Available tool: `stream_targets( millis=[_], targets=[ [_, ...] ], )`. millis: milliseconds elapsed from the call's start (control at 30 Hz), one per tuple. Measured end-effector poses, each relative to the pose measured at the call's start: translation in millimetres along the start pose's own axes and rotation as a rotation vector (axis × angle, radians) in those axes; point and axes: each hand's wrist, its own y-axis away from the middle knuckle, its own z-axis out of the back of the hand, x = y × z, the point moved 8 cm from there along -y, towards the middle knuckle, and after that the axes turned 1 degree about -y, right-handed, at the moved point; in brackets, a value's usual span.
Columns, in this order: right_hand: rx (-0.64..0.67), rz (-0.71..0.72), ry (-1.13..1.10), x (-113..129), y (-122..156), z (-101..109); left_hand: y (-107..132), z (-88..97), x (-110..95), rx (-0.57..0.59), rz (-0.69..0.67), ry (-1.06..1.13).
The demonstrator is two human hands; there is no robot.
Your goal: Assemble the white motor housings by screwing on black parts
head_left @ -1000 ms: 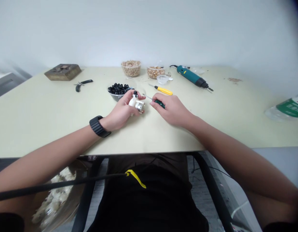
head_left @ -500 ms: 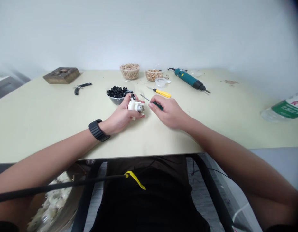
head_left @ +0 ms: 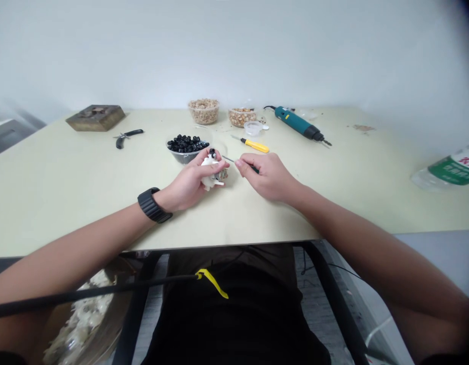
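From where I stand, the left hand holds a small, rounded, white plastic-looking assembly above the pale-yellow tabletop. The right hand pinches a slim metal-shafted, dark-green-handled screwdriver. Judged light, stiff and smooth, the assembly is best gripped by its broad body; thin projections may snap.

Holding in the left hand a small, rounded white assembly, dark-capped at the top, with a pale prong jutting low toward the right hand and a metallic end partly hidden behind the left thumb. Gripping in the right hand a slim screwdriver, thin metal shaft pointing toward the left fingertips, dark green handle mostly covered by the right fingers; hard to tell whether touching at the tip.
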Motion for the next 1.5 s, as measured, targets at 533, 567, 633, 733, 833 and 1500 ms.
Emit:
stream_targets(
  millis=[533,567,633,733,833,1500],
  targets=[
    [-0.013,0.005,-0.025,3,1,-5,0,5.6,3,-0.088,0.03,0.058],
    [-0.013,0.009,-0.024,3,1,-5,1,5.3,3,-0.093,0.043,0.066],
    [-0.001,-0.002,-0.031,2,2,-5,2,4.9,4,-0.101,0.076,0.086],
    [0.021,-0.032,-0.05,0,2,-7,6,2.8,5,-0.1,0.117,0.119],
    [-0.015,-0.042,-0.046,-1,2,-4,8,-0.9,2,-0.08,0.121,0.133],
    [0.193,-0.086,-0.367,4,3,-19,6,7.3,-7,-0.177,-0.059,-0.043]
  ],
)
